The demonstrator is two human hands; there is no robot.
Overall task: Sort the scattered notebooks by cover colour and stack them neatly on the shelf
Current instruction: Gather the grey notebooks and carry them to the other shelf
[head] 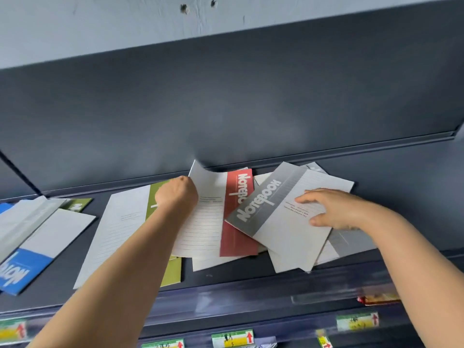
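Observation:
Several notebooks lie scattered on a dark shelf [226, 275]. My left hand [177, 194] is closed on the upper left edge of a red notebook [238, 237], whose far corner curls up against the back wall. My right hand [334, 209] rests flat, fingers spread, on a grey notebook [281, 217] that overlaps the red one. More grey notebooks [351, 244] lie underneath at the right. A green notebook [120, 234] lies under my left forearm. A blue notebook [27, 267] sits at the far left.
The shelf's dark back wall [226, 109] rises close behind the pile. A second green notebook [77, 204] peeks out at the back left. Price labels with red arrows [232, 337] line the lower shelf rail. A small red packet [376, 298] sits below at right.

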